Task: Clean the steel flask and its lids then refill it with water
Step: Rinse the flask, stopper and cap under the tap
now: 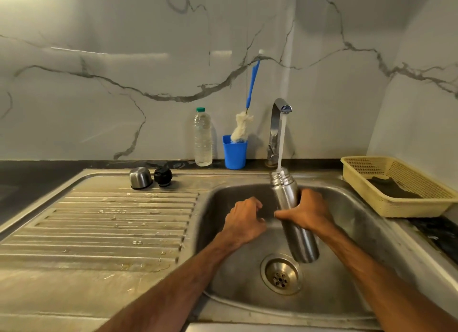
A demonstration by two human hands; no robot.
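Observation:
The steel flask (287, 190) stands tilted over the sink basin (347, 232), its open mouth under the running tap (281, 108). My right hand (307, 211) grips the flask around its middle. My left hand (245, 220) hovers beside it over the basin, fingers curled, holding nothing that I can see. The steel cup lid (140, 178) lies on the drainboard at the back, with the black stopper lid (162, 177) right next to it.
A clear water bottle (203, 137) and a blue cup (235, 152) holding a blue-handled bottle brush (241, 126) stand against the wall. A yellow basket (401, 185) with a dark cloth sits right of the sink. The ribbed drainboard (111, 222) is wet.

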